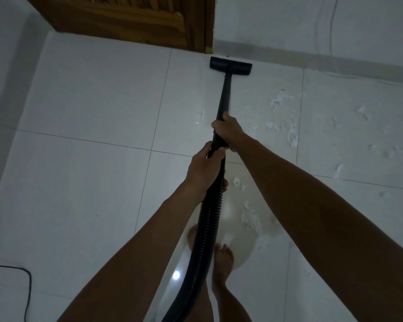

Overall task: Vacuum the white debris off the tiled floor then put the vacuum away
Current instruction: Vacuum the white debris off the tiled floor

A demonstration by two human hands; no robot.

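I hold a black vacuum wand (225, 94) with both hands. Its flat floor head (230, 65) rests on the white tiled floor (91, 108) close to the far wall, by the door corner. My right hand (228, 131) grips the wand higher up. My left hand (206, 170) grips where the wand joins the ribbed black hose (205, 233), which runs down past my bare feet. White debris (291, 133) lies scattered on the tiles to the right of the wand, and more white debris (249, 217) lies near my feet.
A wooden door (126, 19) stands at the top left, the white wall and skirting (335, 63) run to the right. A black power cord (26, 287) loops at the bottom left. My bare feet (222, 259) stand under the hose.
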